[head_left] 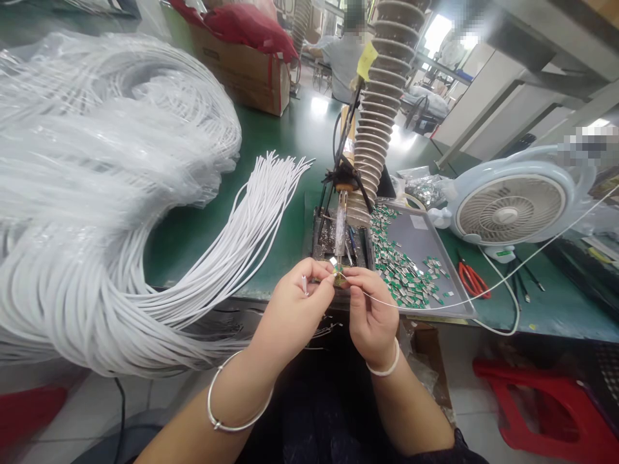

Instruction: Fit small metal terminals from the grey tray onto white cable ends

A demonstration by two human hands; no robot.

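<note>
My left hand [300, 309] is closed, its thumb and forefinger pinching a small metal-and-green connector [333, 262]. A white cable end [304, 285] sticks out between the fingers of that hand. My right hand [373, 312] is closed on a thin strand of solder wire [411, 305], which runs off to the upper right. Both sets of fingertips meet just below the tip of a soldering iron [341, 225], mounted upright with its tip down. The exact contact at the tip is too small to make out.
A grey tray [447, 258] of loose connectors [401, 277] lies right of the iron. White cables [227, 245] spread across the left side. A ribbed hose [382, 109] hangs above. A fan [512, 200] and red-handled pliers [471, 280] are at right. A person [338, 64] sits beyond.
</note>
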